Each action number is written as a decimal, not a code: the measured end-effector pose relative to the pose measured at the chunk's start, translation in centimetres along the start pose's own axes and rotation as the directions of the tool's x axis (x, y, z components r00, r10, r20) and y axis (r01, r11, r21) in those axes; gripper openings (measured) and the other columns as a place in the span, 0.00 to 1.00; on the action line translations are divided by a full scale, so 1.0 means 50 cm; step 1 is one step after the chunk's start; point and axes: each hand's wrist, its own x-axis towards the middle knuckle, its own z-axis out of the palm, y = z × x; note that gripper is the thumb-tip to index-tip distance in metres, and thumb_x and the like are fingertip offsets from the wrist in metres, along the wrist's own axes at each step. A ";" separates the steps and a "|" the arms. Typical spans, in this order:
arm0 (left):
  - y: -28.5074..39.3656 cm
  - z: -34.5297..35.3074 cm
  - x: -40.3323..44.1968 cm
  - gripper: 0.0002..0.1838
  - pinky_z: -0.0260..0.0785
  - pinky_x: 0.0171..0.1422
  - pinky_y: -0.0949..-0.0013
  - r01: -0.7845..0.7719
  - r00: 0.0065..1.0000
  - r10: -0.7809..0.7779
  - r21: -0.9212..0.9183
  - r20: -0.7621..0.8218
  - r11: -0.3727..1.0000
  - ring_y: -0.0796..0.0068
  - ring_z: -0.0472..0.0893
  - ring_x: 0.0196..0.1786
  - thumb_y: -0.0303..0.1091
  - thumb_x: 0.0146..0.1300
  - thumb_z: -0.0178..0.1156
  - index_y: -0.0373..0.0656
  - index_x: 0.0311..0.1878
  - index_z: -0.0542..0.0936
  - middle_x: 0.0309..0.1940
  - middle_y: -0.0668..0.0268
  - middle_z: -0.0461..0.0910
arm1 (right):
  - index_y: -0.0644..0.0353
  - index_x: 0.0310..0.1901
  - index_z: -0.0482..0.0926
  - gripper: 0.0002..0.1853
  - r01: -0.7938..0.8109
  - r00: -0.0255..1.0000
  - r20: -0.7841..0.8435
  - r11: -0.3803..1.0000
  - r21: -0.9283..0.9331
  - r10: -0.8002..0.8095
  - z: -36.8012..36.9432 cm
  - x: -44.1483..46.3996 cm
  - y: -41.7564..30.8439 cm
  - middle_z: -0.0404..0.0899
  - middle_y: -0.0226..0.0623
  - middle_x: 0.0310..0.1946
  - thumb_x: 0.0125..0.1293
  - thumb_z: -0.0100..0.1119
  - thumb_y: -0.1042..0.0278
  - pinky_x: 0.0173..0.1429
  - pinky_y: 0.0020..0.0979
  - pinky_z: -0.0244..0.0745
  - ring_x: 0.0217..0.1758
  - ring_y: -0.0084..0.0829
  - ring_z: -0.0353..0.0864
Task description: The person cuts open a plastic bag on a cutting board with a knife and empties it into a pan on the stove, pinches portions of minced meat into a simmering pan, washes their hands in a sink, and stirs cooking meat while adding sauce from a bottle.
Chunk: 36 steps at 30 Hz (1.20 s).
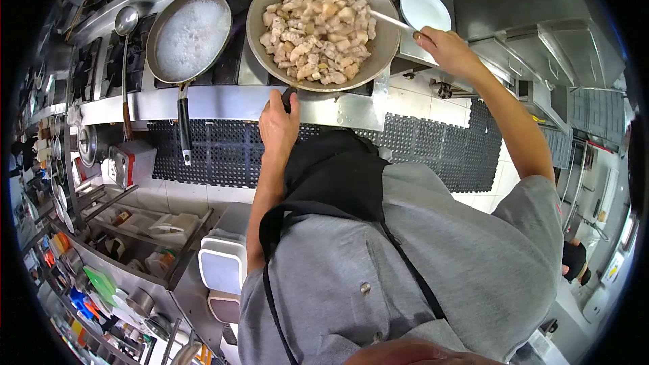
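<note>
A large pan (255, 25) full of pale, chopped meat pieces (318, 34) sits on the stove. My left hand (278, 122) is wrapped round its dark handle at the near side. In my right hand (443, 49) is the end of a long metal utensil (394, 21), whose far end reaches into the meat at the pan's right side; its tip is hidden there. Left of the large pan, a smaller pan (193, 38) holds white, foamy liquid, its black handle pointing toward me. Neither hand touches that pan.
A ladle (126, 21) lies on the stove at the left. Beside the large pan, a white plate (425, 9) rests at the right. The steel stove edge (223, 104) runs in front of me. Shelves with containers stand at the lower left. Another person (575, 260) is at the far right.
</note>
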 end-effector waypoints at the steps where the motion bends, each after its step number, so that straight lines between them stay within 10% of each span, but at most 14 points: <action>1: 0.001 -0.001 0.000 0.15 0.68 0.32 0.44 -0.005 1.000 0.005 0.000 0.002 1.000 0.37 0.78 0.28 0.37 0.65 0.60 0.36 0.35 0.68 0.25 0.42 0.78 | 0.59 0.51 0.74 0.18 -0.080 0.997 -0.035 0.987 -0.142 0.075 -0.018 -0.005 -0.032 0.81 0.49 0.32 0.73 0.48 0.52 0.37 0.45 0.77 0.34 0.47 0.82; 10: 0.003 0.004 -0.007 0.16 0.68 0.31 0.44 -0.026 1.000 0.026 -0.018 0.010 1.000 0.37 0.78 0.28 0.39 0.66 0.59 0.36 0.35 0.68 0.24 0.42 0.78 | 0.63 0.38 0.78 0.06 -0.098 0.953 -0.265 0.675 -0.731 -0.148 -0.075 0.008 -0.030 0.83 0.46 0.29 0.61 0.56 0.71 0.33 0.39 0.82 0.32 0.42 0.86; 21: 0.038 0.027 -0.037 0.17 0.70 0.31 0.44 0.008 0.989 -0.007 -0.005 0.146 1.000 0.38 0.78 0.27 0.42 0.64 0.60 0.38 0.36 0.67 0.23 0.44 0.77 | 0.63 0.40 0.79 0.11 -0.049 0.975 -0.157 0.529 -0.847 -0.160 -0.052 -0.021 -0.140 0.82 0.35 0.29 0.55 0.60 0.72 0.32 0.34 0.82 0.29 0.34 0.85; 23: 0.039 0.029 -0.037 0.17 0.70 0.31 0.45 0.004 0.991 -0.005 0.005 0.132 1.000 0.39 0.78 0.27 0.42 0.64 0.60 0.38 0.35 0.67 0.23 0.44 0.77 | 0.58 0.54 0.73 0.20 -0.073 0.925 -0.194 0.347 -0.935 -0.328 -0.051 -0.024 -0.147 0.78 0.32 0.31 0.58 0.58 0.71 0.33 0.31 0.82 0.31 0.35 0.84; 27: 0.038 0.030 -0.038 0.17 0.70 0.31 0.45 -0.001 0.993 -0.001 0.011 0.119 1.000 0.39 0.79 0.27 0.41 0.64 0.60 0.38 0.35 0.67 0.23 0.45 0.77 | 0.58 0.44 0.79 0.15 -0.033 0.895 -0.189 0.364 -0.931 -0.403 -0.084 -0.017 -0.129 0.79 0.36 0.32 0.53 0.62 0.69 0.33 0.33 0.82 0.29 0.35 0.82; 32: 0.040 0.032 -0.041 0.16 0.70 0.30 0.45 0.008 0.993 -0.006 -0.014 0.122 1.000 0.40 0.78 0.27 0.41 0.64 0.60 0.38 0.36 0.67 0.24 0.45 0.77 | 0.60 0.34 0.83 0.08 0.016 1.000 0.013 0.591 -0.807 -0.010 -0.150 -0.002 -0.149 0.83 0.42 0.31 0.53 0.62 0.70 0.35 0.36 0.82 0.35 0.36 0.87; 34: 0.039 0.036 -0.042 0.16 0.70 0.30 0.45 0.001 0.994 0.001 -0.016 0.112 1.000 0.40 0.78 0.27 0.41 0.64 0.60 0.38 0.36 0.67 0.24 0.45 0.77 | 0.66 0.29 0.81 0.07 0.173 0.983 0.096 0.615 -0.770 -0.156 -0.161 0.018 -0.151 0.82 0.45 0.25 0.53 0.60 0.71 0.27 0.37 0.80 0.27 0.36 0.86; 36: 0.041 0.041 -0.044 0.15 0.69 0.30 0.45 0.003 0.995 0.000 -0.022 0.100 1.000 0.40 0.78 0.26 0.40 0.64 0.60 0.38 0.36 0.67 0.24 0.46 0.76 | 0.64 0.37 0.84 0.11 0.080 0.934 0.275 0.616 -0.784 0.228 -0.161 0.056 -0.204 0.84 0.47 0.35 0.51 0.62 0.69 0.41 0.43 0.81 0.38 0.46 0.86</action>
